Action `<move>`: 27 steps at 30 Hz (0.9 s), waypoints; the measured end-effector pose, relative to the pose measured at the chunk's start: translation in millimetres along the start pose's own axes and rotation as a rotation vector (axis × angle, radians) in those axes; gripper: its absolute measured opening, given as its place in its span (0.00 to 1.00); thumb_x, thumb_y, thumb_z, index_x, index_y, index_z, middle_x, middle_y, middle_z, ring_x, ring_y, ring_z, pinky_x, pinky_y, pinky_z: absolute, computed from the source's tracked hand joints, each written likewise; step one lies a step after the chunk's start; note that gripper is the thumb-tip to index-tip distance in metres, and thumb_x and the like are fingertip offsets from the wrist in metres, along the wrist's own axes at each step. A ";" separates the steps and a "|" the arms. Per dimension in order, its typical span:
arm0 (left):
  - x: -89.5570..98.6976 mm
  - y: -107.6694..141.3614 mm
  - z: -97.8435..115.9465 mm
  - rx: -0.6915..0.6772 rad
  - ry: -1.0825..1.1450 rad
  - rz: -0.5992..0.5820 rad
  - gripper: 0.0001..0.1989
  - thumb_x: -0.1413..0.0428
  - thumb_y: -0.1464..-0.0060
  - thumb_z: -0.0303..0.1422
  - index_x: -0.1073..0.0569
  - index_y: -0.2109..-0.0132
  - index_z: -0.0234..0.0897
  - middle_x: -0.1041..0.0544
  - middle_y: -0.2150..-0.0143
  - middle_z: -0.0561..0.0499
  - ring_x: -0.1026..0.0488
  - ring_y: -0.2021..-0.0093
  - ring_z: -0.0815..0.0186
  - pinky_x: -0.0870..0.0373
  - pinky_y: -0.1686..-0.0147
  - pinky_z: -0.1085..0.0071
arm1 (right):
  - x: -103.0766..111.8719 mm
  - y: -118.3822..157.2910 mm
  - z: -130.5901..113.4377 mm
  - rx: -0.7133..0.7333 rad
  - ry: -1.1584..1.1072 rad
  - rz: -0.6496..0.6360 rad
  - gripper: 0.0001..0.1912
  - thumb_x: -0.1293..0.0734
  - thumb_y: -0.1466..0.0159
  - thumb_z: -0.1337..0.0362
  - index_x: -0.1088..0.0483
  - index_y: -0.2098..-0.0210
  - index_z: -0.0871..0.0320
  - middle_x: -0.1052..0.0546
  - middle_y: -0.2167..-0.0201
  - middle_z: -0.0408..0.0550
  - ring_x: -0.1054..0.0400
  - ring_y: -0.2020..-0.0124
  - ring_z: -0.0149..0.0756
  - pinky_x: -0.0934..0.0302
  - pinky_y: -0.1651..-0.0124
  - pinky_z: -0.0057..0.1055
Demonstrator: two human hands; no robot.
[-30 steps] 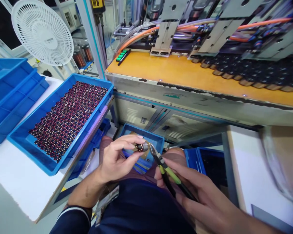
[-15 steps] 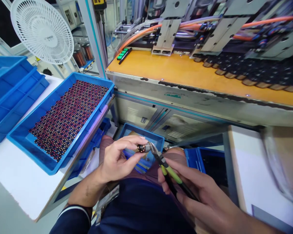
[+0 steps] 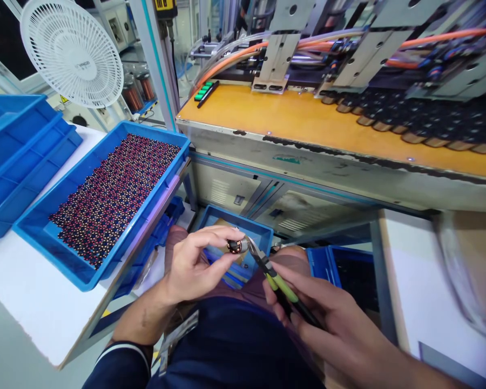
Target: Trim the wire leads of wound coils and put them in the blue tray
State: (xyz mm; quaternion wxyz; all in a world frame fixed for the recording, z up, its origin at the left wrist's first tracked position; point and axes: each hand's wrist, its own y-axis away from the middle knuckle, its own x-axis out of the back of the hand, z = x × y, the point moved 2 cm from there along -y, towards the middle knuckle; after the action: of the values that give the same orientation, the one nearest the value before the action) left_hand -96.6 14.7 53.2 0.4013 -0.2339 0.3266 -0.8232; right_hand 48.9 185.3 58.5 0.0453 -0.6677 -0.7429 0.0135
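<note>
Between the thumb and fingers of my left hand (image 3: 198, 259) is a small motor armature (image 3: 236, 246), a short cylinder with copper windings and a grey metal part. My right hand (image 3: 328, 313) is closed around the green-and-black handles of a pair of pliers (image 3: 273, 275). The pliers' jaws point up and left and meet the right end of the armature. Whether they grip it or only touch it I cannot tell. Both hands are above my lap, over a blue bin (image 3: 263, 231) on the floor side with a piece of cardboard and small parts in it.
To the left, a blue tray (image 3: 89, 281) full of small wound parts stands on a white table (image 3: 36, 302), beside stacked blue crates (image 3: 20, 156) and a white fan (image 3: 73, 54). Ahead is an orange bench top (image 3: 235, 111) with machinery and rows of dark cylindrical pieces (image 3: 429, 116).
The pliers and my right hand have shifted very slightly, with the handles a little closer together. My left hand holds the armature in nearly the same place.
</note>
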 end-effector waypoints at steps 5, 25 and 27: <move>-0.2 2.2 -2.1 0.035 -0.003 0.001 0.24 0.37 0.51 0.16 0.32 0.50 0.38 0.19 0.52 0.44 0.21 0.50 0.61 0.22 0.48 0.60 | 1.6 -5.5 3.2 -0.015 0.164 0.045 0.31 0.38 0.36 0.74 0.38 0.35 0.49 0.26 0.63 0.44 0.31 0.67 0.28 0.31 0.59 0.22; 70.1 64.7 -20.8 0.778 0.361 0.389 0.17 0.29 0.62 0.38 0.18 0.60 0.55 0.16 0.58 0.52 0.17 0.64 0.54 0.17 0.63 0.60 | 152.1 -243.0 -51.1 0.135 1.329 0.494 0.27 0.33 0.43 0.70 0.27 0.44 0.67 0.21 0.54 0.58 0.27 0.56 0.47 0.35 0.54 0.33; 78.5 67.4 -7.0 0.770 0.360 0.453 0.18 0.29 0.59 0.37 0.18 0.57 0.48 0.16 0.56 0.48 0.17 0.62 0.55 0.17 0.62 0.62 | 151.5 -258.3 -44.6 0.115 1.356 0.469 0.23 0.33 0.39 0.68 0.26 0.46 0.69 0.21 0.55 0.61 0.27 0.57 0.45 0.38 0.58 0.32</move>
State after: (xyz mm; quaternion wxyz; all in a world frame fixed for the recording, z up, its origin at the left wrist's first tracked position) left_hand -111.6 -78.0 9.2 0.5652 0.1550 0.1049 -0.8034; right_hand -219.0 306.0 131.1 0.5277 -0.6676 -0.3866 -0.3556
